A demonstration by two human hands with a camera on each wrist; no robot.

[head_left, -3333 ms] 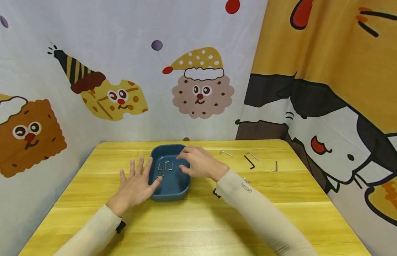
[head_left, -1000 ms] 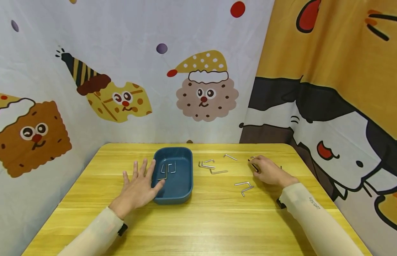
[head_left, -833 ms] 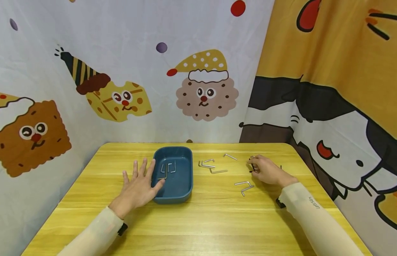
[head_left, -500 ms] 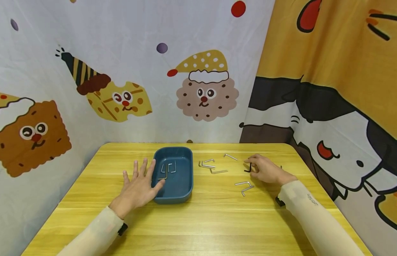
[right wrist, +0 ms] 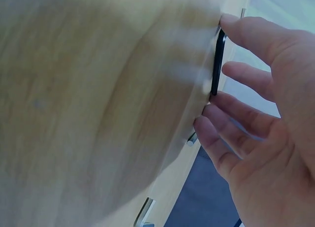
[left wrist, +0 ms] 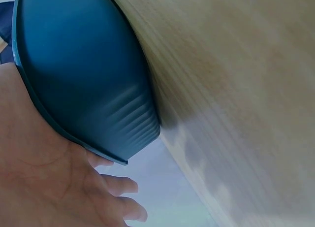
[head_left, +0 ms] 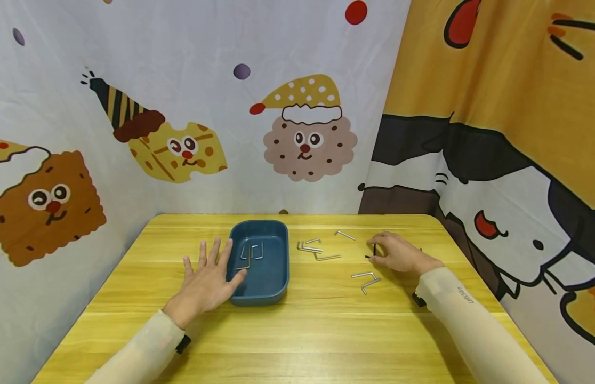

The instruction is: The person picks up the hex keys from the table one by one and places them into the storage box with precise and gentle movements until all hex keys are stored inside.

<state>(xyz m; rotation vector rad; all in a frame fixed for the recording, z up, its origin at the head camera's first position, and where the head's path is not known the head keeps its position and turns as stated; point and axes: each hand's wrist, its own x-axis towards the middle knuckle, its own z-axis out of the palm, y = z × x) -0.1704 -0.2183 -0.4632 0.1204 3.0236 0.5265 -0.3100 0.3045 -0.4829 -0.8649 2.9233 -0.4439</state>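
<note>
My right hand (head_left: 400,253) is over the right side of the table and pinches a black hex key (head_left: 374,250) between thumb and fingers. In the right wrist view that black hex key (right wrist: 218,64) spans from thumb to fingertip, close to the wood. A silver hex key (right wrist: 192,139) lies just beyond the fingers there. My left hand (head_left: 203,288) rests with spread fingers against the left rim of a blue tray (head_left: 284,277). The left wrist view has the palm (left wrist: 44,158) along the rim of the tray (left wrist: 83,64). Several hex keys (head_left: 249,258) lie in the tray.
Right of the tray lies a group of silver hex keys (head_left: 311,249). Two more silver hex keys (head_left: 364,276) lie nearer the front, and another hex key (head_left: 345,235) is at the back. A patterned curtain (head_left: 206,53) hangs behind the table.
My right hand went from above the tray to the right side, took hold of the black hex key and turned it. The left hand stays at the tray.
</note>
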